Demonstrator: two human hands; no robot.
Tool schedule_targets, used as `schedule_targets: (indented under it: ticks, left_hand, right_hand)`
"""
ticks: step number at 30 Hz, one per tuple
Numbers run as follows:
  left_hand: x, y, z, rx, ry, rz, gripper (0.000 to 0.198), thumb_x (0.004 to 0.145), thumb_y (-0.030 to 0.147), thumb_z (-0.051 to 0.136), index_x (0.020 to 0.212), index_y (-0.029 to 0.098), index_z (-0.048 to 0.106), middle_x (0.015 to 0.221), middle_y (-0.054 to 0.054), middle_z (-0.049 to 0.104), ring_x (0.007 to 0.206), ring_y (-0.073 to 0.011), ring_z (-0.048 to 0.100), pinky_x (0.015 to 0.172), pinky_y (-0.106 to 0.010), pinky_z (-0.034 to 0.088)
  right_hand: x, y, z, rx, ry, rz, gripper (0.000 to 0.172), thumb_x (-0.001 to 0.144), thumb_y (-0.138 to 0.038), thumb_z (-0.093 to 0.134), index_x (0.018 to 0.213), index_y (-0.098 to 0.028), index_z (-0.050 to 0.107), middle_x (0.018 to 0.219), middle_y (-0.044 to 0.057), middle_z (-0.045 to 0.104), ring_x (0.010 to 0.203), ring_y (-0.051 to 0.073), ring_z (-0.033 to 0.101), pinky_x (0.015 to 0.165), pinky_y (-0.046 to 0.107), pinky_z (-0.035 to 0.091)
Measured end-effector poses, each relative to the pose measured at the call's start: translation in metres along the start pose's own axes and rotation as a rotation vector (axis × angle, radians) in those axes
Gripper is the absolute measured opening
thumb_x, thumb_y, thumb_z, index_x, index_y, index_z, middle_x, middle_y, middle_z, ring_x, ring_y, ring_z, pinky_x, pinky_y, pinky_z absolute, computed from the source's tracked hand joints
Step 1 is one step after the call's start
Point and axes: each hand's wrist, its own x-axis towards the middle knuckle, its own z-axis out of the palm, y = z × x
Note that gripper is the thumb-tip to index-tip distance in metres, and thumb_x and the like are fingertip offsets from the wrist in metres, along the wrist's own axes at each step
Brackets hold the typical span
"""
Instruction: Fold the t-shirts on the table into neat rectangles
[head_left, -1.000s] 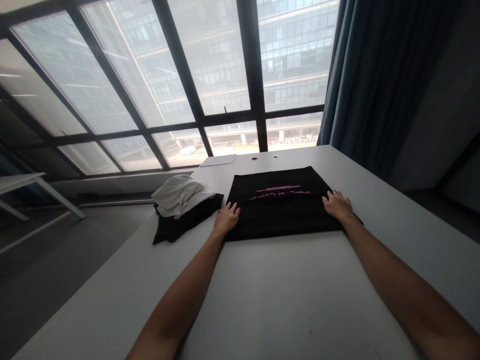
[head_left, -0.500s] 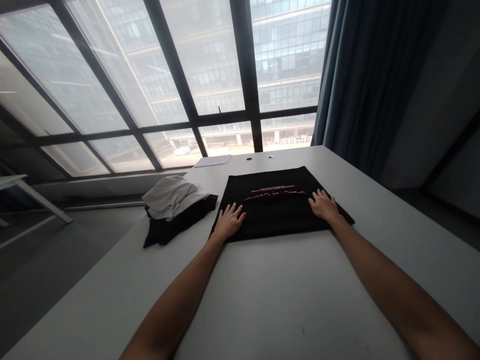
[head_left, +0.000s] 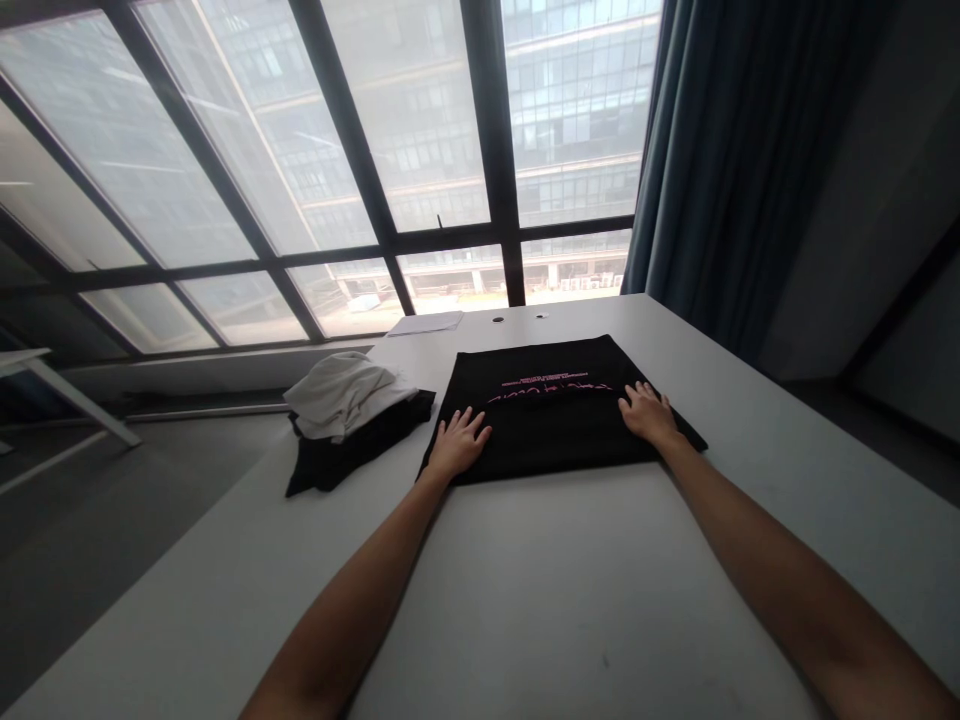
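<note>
A black garment (head_left: 555,430) with pink lettering lies folded into a rough rectangle on the white table (head_left: 570,580). The lettering appears upside down, and a low ridge of cloth hides part of it. My left hand (head_left: 459,443) rests flat on the garment's left side, fingers spread. On its right side lies my right hand (head_left: 648,411), palm down with the fingers apart. Neither hand grips the cloth.
Left of the garment, a crumpled light grey cloth (head_left: 341,392) sits on top of a black cloth (head_left: 352,455) near the table's left edge. White paper (head_left: 426,323) lies at the far end. Windows stand beyond, and a dark blue curtain (head_left: 697,180) hangs at the right.
</note>
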Motion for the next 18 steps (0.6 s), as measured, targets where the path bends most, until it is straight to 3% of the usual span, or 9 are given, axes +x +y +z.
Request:
schedule_targets:
  ticks: [5,10,16,18]
  left_hand:
    - [-0.001,0.001,-0.002,0.004,-0.004,-0.001,0.060,0.102,0.058,0.030,0.153,0.029,0.041,0.164,-0.006,0.029,0.151,-0.0318,0.023,0.120,-0.057,0.021]
    - [-0.002,0.003,-0.006,0.000,-0.014,-0.003,0.060,0.102,0.057,0.031,0.153,0.027,0.041,0.164,-0.007,0.028,0.152,-0.0323,0.022,0.120,-0.057,0.020]
    - [-0.003,0.006,-0.008,-0.004,-0.016,-0.008,0.060,0.102,0.056,0.032,0.153,0.027,0.041,0.164,-0.007,0.028,0.152,-0.0317,0.022,0.120,-0.057,0.019]
    - [-0.004,0.007,-0.009,-0.005,-0.012,-0.006,0.060,0.102,0.057,0.031,0.153,0.028,0.041,0.164,-0.007,0.028,0.152,-0.0317,0.022,0.120,-0.057,0.020]
  right_hand:
    - [-0.002,-0.002,-0.003,0.011,0.046,-0.005,0.057,0.100,-0.040,0.031,0.149,-0.013,0.045,0.161,0.015,0.033,0.150,0.028,0.024,0.119,0.055,0.020]
    - [-0.008,-0.009,-0.011,-0.025,0.201,-0.035,0.057,0.101,-0.035,0.028,0.151,-0.010,0.041,0.162,0.016,0.032,0.151,0.027,0.022,0.120,0.054,0.016]
    - [-0.007,-0.008,-0.008,-0.022,-0.008,-0.005,0.058,0.100,-0.037,0.030,0.149,-0.010,0.045,0.161,0.016,0.034,0.150,0.028,0.025,0.120,0.055,0.019]
    - [-0.006,-0.006,-0.007,-0.021,-0.020,0.003,0.058,0.100,-0.037,0.030,0.149,-0.010,0.044,0.161,0.016,0.034,0.150,0.027,0.025,0.120,0.054,0.019]
